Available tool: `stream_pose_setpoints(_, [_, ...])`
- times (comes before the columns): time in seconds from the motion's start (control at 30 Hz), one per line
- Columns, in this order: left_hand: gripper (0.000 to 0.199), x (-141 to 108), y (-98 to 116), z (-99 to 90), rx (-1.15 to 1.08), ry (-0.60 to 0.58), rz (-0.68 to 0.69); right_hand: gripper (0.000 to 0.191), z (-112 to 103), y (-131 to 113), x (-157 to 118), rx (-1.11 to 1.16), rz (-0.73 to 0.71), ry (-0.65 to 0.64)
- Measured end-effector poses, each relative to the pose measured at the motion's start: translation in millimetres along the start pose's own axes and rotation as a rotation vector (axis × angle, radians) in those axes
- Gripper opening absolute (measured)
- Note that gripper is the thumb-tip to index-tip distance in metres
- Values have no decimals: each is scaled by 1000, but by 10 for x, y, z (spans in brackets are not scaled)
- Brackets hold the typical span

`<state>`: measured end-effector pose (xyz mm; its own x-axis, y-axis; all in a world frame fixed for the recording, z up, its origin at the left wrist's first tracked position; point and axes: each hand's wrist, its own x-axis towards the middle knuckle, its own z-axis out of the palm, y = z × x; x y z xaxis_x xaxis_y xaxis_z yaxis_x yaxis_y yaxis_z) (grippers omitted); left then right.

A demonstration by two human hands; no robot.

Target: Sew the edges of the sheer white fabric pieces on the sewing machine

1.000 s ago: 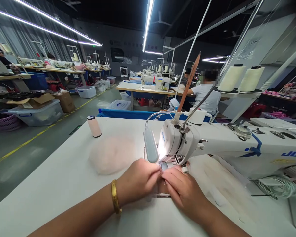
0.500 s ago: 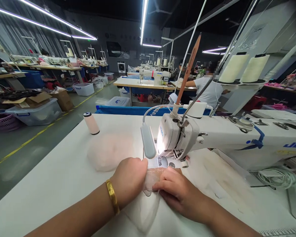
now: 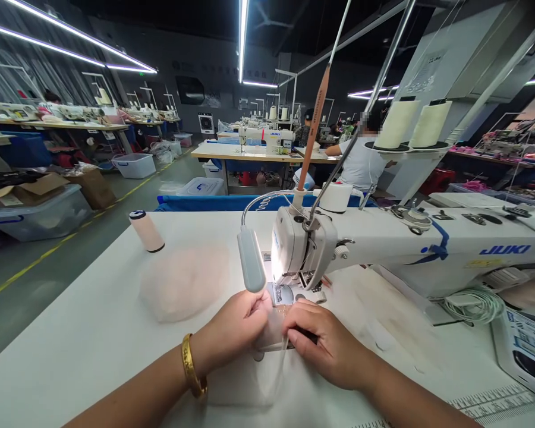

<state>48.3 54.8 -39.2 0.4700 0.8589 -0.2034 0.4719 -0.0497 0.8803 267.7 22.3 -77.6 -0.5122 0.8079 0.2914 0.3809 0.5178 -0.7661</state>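
Observation:
Just in front of the needle area of the white sewing machine [image 3: 294, 241], my left hand [image 3: 234, 326] pinches the edge of a sheer pale fabric [image 3: 245, 383]. My right hand [image 3: 327, 342] is closed on the same fabric a little to the right, thumb against the curled fingers. Between the hands a small stretch of the cloth shows in the lamplight, and the rest drapes toward me over the white table. A gold bangle [image 3: 191, 365] circles my left wrist. Behind my left hand lies a soft heap of sheer fabric [image 3: 185, 279].
A peach thread cone [image 3: 147, 232] stands at the table's far left. The grey lamp [image 3: 251, 260] hangs close above my left hand. More sheer cloth [image 3: 383, 315] lies under the machine arm, near a coiled cord [image 3: 472, 307]. A person in white [image 3: 363, 163] sits beyond.
The view has swung a little to the right. My left hand has gone from a fist to a fingertip pinch, and the fabric has shifted and spread below the hands.

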Motion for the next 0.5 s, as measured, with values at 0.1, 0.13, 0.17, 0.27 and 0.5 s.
stream_pose_setpoints(0.1, [11,26,-48,61,-30,-41,-17,22,41,14,-15,-25,47,33])
stream_pose_setpoints(0.13, [14,38,-67,82,-13,-33,-15,21,58,14,-20,-32,72,46])
stream_pose_setpoints(0.17, [18,50,-86,101,8,-22,-8,18,73,12,-24,-33,103,58])
stream_pose_setpoints(0.27, [26,67,-119,140,55,8,25,8,100,-2,-26,15,225,84])
stream_pose_setpoints(0.5, [33,44,-114,145,45,21,50,19,102,-28,4,142,354,111])
